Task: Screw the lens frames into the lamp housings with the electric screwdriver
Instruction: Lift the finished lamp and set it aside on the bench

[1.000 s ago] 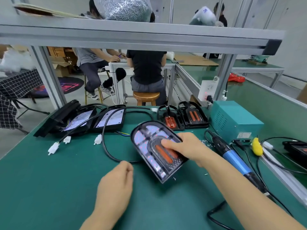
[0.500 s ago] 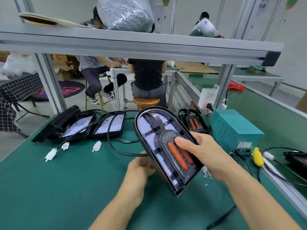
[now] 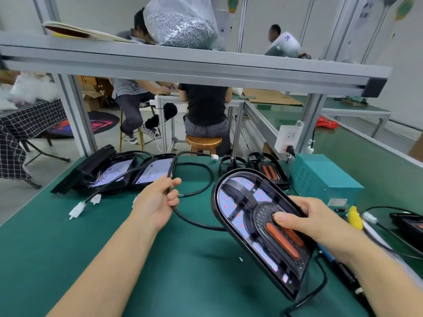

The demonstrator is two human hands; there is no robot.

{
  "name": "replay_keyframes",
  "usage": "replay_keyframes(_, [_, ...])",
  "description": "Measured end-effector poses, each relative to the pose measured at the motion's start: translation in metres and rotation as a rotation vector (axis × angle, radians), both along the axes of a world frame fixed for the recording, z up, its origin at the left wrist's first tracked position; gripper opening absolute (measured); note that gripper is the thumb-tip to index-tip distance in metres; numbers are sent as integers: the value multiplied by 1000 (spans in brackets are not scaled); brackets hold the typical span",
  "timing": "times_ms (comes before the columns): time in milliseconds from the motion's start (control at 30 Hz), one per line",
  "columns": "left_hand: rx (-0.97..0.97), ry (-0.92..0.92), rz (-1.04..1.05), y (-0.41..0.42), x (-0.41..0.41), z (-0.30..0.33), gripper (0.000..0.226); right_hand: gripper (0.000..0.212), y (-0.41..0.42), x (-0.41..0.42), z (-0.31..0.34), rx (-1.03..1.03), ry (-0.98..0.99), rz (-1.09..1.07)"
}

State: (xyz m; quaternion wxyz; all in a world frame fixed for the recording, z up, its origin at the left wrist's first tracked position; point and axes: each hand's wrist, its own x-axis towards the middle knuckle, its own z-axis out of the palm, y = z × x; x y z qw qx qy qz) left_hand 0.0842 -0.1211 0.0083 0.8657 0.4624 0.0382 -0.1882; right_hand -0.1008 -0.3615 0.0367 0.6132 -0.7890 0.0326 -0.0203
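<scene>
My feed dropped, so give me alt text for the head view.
The right hand holds a tilted lamp housing above the green table, thumb on its face. The left hand grips the black cable. More housings lie behind.

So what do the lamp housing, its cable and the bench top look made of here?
Lamp housing: apparently black moulded plastic, smooth and semi-glossy, catching light along its rounded rim. Cable: black, flexible, likely rubber or PVC sheath, bending loosely from the left hand. Bench top: matte green mat, probably rubber; no glare.
</scene>
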Motion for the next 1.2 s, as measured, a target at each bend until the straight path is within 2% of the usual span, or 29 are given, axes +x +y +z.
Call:
replay_keyframes(133, [163,-132,12,-1,-4,2,36,38,5,14,-6,-7,-33,-104])
replay_keyframes(200, [181,-196,26,3,-8,3,37,37,8,22,-8,-21,-66,-154])
replay_keyframes(333, [130,-345,69,11,-18,9,34,25,17,41,-8,-57,-130,-192])
replay_keyframes(533, [8,-475,21,25,-23,28,31,11,29,66,1,-267,-299,-179])
replay_keyframes(667, [-45,-484,-58,30,-21,41,28,17,33,72,8,-320,-312,-113])
replay_keyframes(833, [-154,-416,-134,32,-20,50,32,5,46,72,13,-221,-431,-152])
replay_keyframes(933, [-179,-428,-150,26,-27,48,37,9,50,71,19,-153,-463,-234])
replay_keyframes(1000, [-140,-494,-155,18,-35,46,32,23,52,70,22,-78,-475,-299])
replay_keyframes(1067, [-17,-607,-175,10,-44,44,30,36,55,69,27,-22,-468,-371])
replay_keyframes(1133, [40,-712,-226,1,-53,43,40,43,56,67,31,63,-409,-428])
replay_keyframes(1200, [33,-769,-265,-8,-62,42,58,41,55,65,33,167,-331,-458])
